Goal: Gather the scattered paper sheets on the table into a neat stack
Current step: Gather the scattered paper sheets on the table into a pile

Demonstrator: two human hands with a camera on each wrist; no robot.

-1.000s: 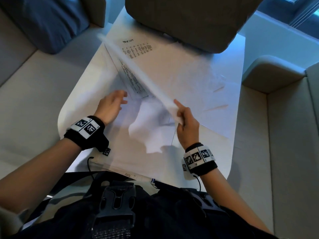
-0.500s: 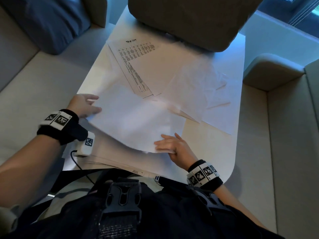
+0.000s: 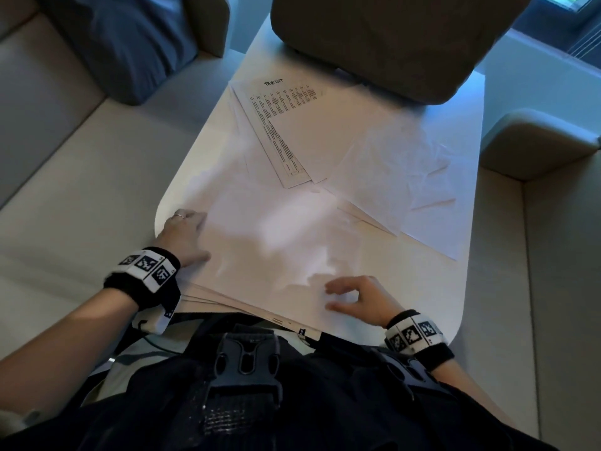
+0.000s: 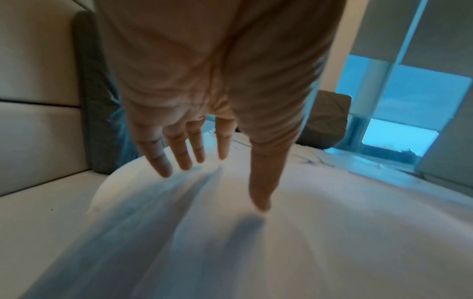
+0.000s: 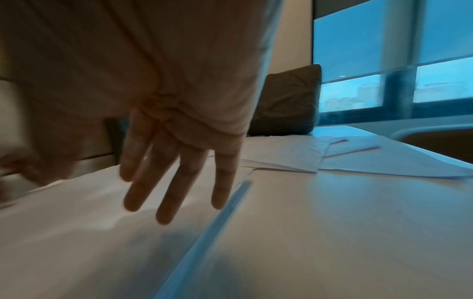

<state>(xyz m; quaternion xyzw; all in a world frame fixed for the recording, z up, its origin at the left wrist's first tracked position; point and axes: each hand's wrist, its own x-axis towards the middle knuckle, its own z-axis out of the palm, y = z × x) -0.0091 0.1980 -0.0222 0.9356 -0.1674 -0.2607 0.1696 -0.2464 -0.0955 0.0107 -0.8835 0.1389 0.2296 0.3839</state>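
Observation:
A loose pile of white sheets (image 3: 270,252) lies at the near edge of the white table (image 3: 432,288), its lower edges fanned out. My left hand (image 3: 185,232) rests flat on the pile's left side, fingers straight (image 4: 179,157). My right hand (image 3: 351,297) hovers over the pile's near right corner, fingers loosely spread (image 5: 169,194), holding nothing. Farther back lie a printed list sheet (image 3: 283,125) and several crumpled blank sheets (image 3: 396,170), overlapping and askew.
A dark brown cushion (image 3: 390,40) leans over the table's far edge. A blue cushion (image 3: 130,43) sits on the beige sofa (image 3: 65,190) at the left. An armrest (image 3: 540,141) stands at the right. A black strap buckle (image 3: 244,362) hangs below the near edge.
The sheet my right hand held up a second ago now lies on the near pile. My left hand has moved onto the pile's left side; my right hand has let go.

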